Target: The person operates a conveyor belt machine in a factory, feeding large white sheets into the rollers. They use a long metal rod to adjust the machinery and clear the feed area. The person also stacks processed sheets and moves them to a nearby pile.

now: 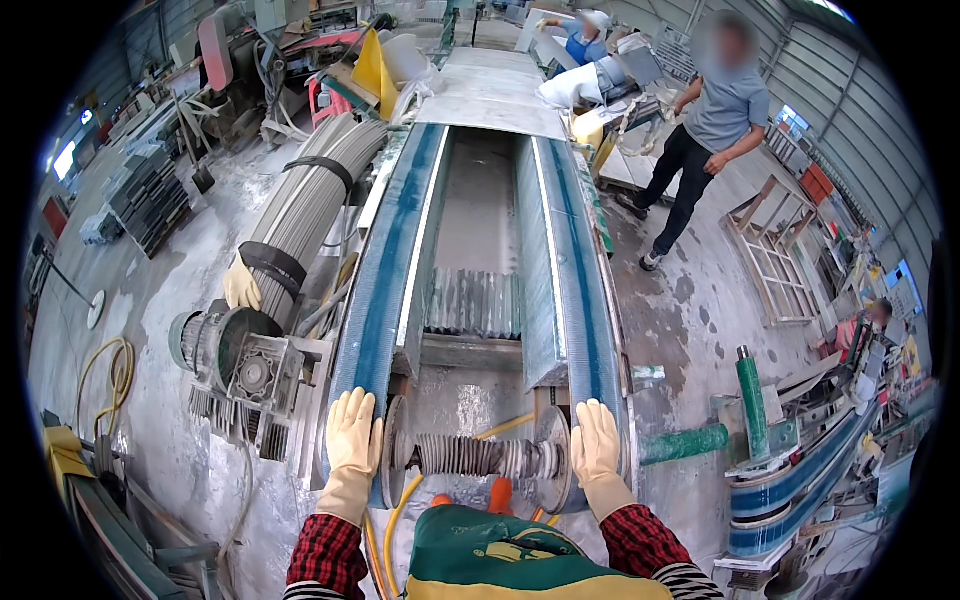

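Note:
My left hand [354,440], in a cream rubber glove, lies flat with fingers stretched on the near end of the left blue conveyor belt [372,300]. In a matching glove, my right hand [597,445] rests the same way on the right blue belt [588,310]. Neither hand holds anything. Between the belts, close to my body, runs a roller shaft wrapped in a ribbed sleeve [480,455]. Farther in, a row of grey corrugated strips [474,303] spans the gap. A pale flat sheet [490,90] covers the far part of the conveyor.
A motor with gearbox [255,370] stands left of the conveyor, a spare glove [241,284] above it. Beside it lies a strapped bundle of long grey strips [310,200]. A person in grey [725,110] stands at the right. A green pipe [685,444] juts out near my right hand.

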{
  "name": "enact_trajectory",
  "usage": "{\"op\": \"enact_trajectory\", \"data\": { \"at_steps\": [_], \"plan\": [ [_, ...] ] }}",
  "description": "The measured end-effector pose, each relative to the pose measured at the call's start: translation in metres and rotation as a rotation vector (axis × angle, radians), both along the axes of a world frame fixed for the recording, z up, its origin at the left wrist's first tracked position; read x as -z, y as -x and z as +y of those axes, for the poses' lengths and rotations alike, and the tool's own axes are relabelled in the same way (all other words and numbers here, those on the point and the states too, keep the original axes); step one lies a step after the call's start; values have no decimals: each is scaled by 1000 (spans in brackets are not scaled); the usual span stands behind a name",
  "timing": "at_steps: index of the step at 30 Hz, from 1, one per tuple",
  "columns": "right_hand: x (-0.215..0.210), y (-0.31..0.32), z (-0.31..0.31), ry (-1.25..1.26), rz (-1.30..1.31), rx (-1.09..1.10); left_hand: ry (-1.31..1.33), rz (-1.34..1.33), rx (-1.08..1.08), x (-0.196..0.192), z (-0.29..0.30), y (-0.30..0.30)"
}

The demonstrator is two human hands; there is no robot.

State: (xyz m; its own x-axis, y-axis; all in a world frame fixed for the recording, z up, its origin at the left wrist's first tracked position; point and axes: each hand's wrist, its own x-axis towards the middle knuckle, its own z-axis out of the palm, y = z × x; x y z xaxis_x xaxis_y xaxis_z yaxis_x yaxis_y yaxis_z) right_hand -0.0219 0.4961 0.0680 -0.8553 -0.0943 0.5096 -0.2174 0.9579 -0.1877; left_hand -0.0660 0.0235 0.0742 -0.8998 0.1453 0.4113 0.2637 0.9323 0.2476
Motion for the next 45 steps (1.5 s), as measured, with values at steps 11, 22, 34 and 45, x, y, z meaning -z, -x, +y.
{"op": "enact_trajectory", "data": {
  "at_steps": [11, 22, 34, 45],
  "plan": [
    [-11, -3, -8, 44, -134, 72, -12, 11, 22, -2, -1, -3],
    [-11, -10, -7, 73, -69, 31, -23, -6, 46, -2, -2, -9],
    [-21, -11, -14, 98, 30, -10, -45, -8, 58, 0, -4, -14],
    [-31, -15, -17, 121, -12, 16, -25, 6, 51, 5, -4, -17]
  ]
}}
